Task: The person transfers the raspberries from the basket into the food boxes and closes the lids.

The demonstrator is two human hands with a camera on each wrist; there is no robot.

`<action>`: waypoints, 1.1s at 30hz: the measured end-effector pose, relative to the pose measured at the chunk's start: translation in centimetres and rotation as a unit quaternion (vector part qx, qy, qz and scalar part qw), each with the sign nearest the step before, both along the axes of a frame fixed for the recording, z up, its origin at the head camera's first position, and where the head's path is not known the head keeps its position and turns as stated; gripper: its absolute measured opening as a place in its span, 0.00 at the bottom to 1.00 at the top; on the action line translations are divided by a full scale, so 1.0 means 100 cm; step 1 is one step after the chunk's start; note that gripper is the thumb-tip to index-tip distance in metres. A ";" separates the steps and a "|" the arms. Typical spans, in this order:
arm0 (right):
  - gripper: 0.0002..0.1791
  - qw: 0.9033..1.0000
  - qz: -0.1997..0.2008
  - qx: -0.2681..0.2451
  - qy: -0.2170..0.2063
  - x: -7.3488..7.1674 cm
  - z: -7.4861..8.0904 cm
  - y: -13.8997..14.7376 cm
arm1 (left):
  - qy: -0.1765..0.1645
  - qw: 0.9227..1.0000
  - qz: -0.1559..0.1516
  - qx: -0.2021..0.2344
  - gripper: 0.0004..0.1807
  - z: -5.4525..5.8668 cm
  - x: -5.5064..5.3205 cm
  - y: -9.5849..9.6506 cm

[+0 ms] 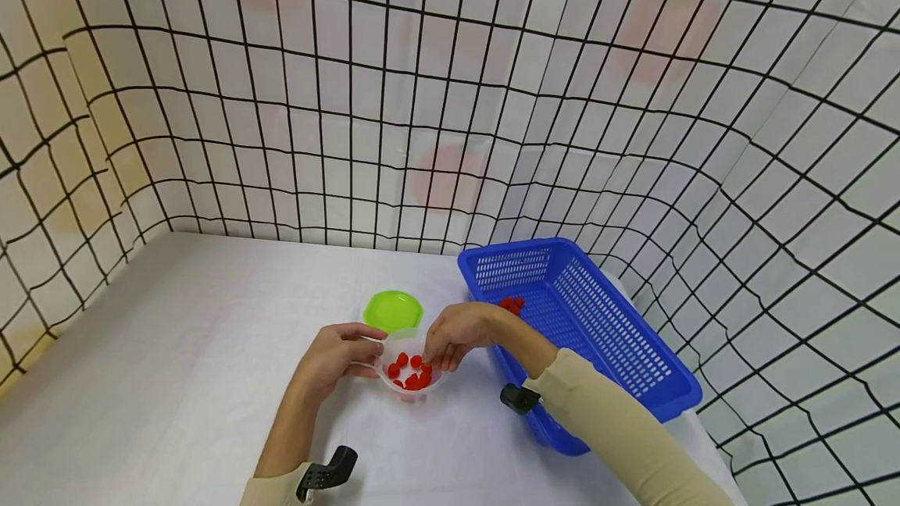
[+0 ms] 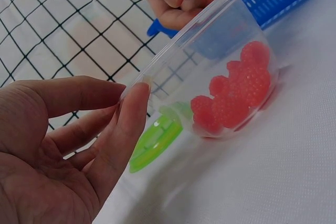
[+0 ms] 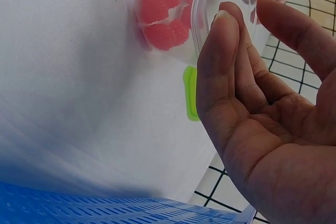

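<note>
One clear bowl (image 1: 411, 395) sits on the white table (image 1: 183, 365) with at least six red berries (image 2: 231, 95) inside. The left hand (image 1: 341, 354) pinches its rim. The right hand (image 1: 455, 332) bends its fingers at the other side; I cannot tell if they hold anything. One green lid (image 1: 392, 311) lies behind. Past a gap, one blue basket (image 1: 626, 334) with more berries (image 1: 512, 304) stands near the table's right edge

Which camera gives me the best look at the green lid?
The head view: it shows almost the whole green lid from above. The left wrist view has it slanted, partly behind the clear tub, and the right wrist view shows only a strip of it beside the right hand.
</note>
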State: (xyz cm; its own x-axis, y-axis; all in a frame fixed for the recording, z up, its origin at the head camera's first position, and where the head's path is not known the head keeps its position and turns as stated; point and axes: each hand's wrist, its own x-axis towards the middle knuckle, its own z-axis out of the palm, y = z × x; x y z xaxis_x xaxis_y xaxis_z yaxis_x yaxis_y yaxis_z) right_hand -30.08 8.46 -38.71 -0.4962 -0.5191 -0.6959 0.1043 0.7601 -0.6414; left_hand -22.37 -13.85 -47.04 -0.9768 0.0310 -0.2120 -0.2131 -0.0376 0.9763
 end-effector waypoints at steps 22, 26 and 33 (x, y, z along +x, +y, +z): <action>0.18 0.990 -0.092 -0.101 0.047 -0.011 0.034 0.027 | -0.004 1.000 0.001 0.005 0.14 0.001 0.001 0.000; 0.19 0.984 -0.123 -0.111 0.059 -0.013 0.044 0.037 | -0.005 1.000 0.000 0.005 0.15 0.001 0.001 -0.001; 0.21 0.967 -0.196 -0.133 0.088 -0.021 0.049 0.059 | -0.001 1.000 -0.003 0.006 0.15 0.001 0.002 -0.001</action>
